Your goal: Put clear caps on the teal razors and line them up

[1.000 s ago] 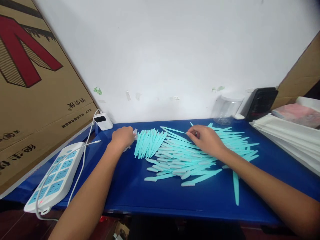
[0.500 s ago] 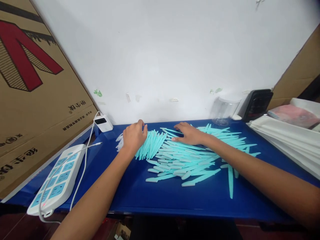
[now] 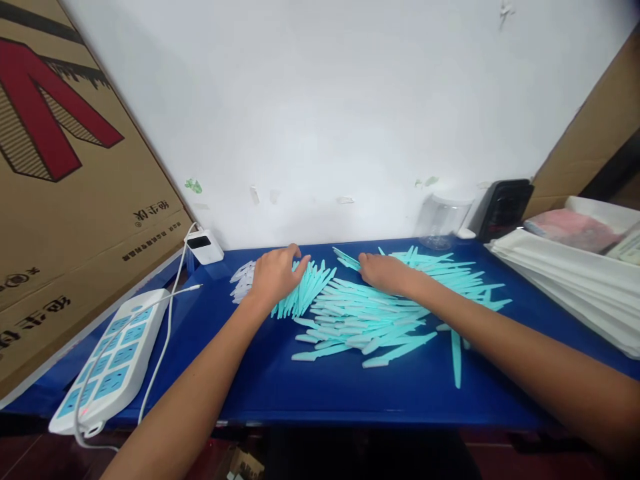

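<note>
Head view: several turquoise eyebrow razors (image 3: pixel 347 259) are now pinched at the heap's (image 3: pixel 367 313) far edge by the right hand (image 3: pixel 384 273) (spread earlier), so parted from it; the smaller bundle (image 3: pixel 307 291) is overhung by the left hand (image 3: pixel 275 275), thumb apart, no hold visible.

Left hand (image 3: pixel 273 277), right hand (image 3: pixel 387 273) bare; smooth, uncovered forearms (image 3: pixel 200 380), narrow at wrists (image 3: pixel 254 307), broader farther back; fingers (image 3: pixel 294 252) slender.

over on the left, a white power strip (image 3: pixel 114 360) lies near some printed cardboard (image 3: pixel 95 180). a clear jar (image 3: pixel 444 225) stands by the wall (image 3: pixel 320 120), near stacked white trays (image 3: pixel 563 277).
</note>
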The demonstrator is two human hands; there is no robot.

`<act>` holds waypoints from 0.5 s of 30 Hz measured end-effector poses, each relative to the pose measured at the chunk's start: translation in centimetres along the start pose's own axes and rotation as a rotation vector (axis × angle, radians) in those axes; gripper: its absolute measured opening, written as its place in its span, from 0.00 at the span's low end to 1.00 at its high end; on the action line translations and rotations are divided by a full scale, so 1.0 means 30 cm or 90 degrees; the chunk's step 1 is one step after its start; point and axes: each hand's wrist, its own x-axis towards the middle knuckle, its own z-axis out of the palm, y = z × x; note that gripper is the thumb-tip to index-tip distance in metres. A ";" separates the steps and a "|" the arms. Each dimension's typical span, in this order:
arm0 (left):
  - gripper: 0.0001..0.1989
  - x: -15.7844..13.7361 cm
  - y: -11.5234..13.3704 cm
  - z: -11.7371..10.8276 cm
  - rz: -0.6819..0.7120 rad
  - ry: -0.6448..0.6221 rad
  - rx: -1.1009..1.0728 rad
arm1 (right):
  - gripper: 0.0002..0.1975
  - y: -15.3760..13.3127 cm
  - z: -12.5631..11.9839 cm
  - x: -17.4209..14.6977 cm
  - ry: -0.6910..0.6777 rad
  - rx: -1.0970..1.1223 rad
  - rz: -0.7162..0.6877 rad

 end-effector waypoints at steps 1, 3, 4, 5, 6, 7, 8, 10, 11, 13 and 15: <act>0.21 -0.003 0.005 0.006 0.040 -0.017 -0.020 | 0.17 -0.008 0.000 -0.006 -0.006 -0.006 0.010; 0.20 -0.012 0.018 0.023 0.112 -0.048 -0.056 | 0.17 -0.023 0.000 -0.010 -0.016 -0.014 0.028; 0.18 -0.017 0.025 0.034 0.139 -0.058 -0.069 | 0.17 -0.029 0.001 -0.008 -0.019 -0.017 0.035; 0.17 -0.021 0.031 0.045 0.159 -0.064 -0.078 | 0.18 -0.033 0.001 -0.005 -0.019 -0.020 0.041; 0.15 -0.025 0.036 0.055 0.175 -0.069 -0.083 | 0.18 -0.036 0.001 -0.003 -0.019 -0.020 0.044; 0.14 -0.029 0.039 0.065 0.184 -0.072 -0.085 | 0.17 -0.035 -0.001 -0.001 -0.017 -0.018 0.046; 0.13 -0.031 0.042 0.073 0.188 -0.072 -0.086 | 0.17 -0.032 -0.005 -0.003 -0.015 -0.013 0.044; 0.12 -0.033 0.045 0.080 0.182 -0.061 -0.097 | 0.14 -0.015 -0.020 -0.021 -0.014 -0.002 0.034; 0.12 -0.034 0.047 0.079 0.174 -0.049 -0.112 | 0.13 -0.004 -0.031 -0.038 -0.013 0.015 0.021; 0.15 -0.034 0.053 0.070 0.150 -0.012 -0.168 | 0.14 0.017 -0.056 -0.084 -0.015 0.083 -0.024; 0.18 -0.035 0.061 0.056 0.121 0.030 -0.256 | 0.18 0.028 -0.080 -0.135 -0.032 0.300 -0.115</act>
